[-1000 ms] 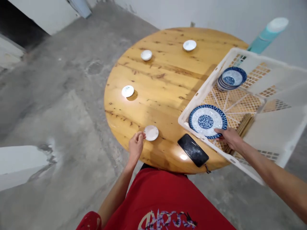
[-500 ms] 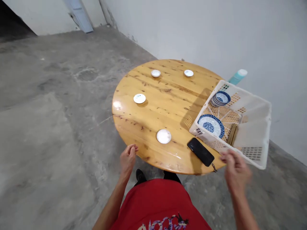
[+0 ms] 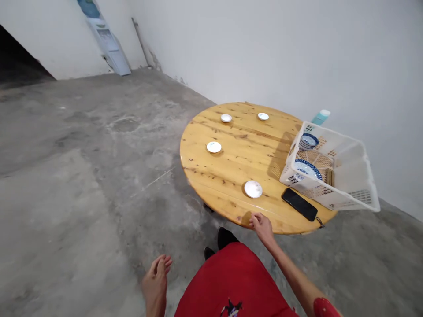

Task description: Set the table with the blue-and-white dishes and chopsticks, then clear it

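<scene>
The right hand (image 3: 262, 225) rests its loosely curled fingers on the near edge of the round wooden bench (image 3: 231, 167), holding nothing. Just beyond it lies a small white dish (image 3: 253, 189); farther to its right lies a black phone (image 3: 299, 204), and past that a white crate (image 3: 333, 176) with blue-patterned plates. The left hand (image 3: 156, 279) hangs empty over the concrete floor (image 3: 82, 176), fingers relaxed and slightly spread, well apart from the bench.

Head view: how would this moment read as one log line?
left hand: empty, off table | right hand: at table edge, near dish | phone: beside crate | crate: blue plates
</scene>
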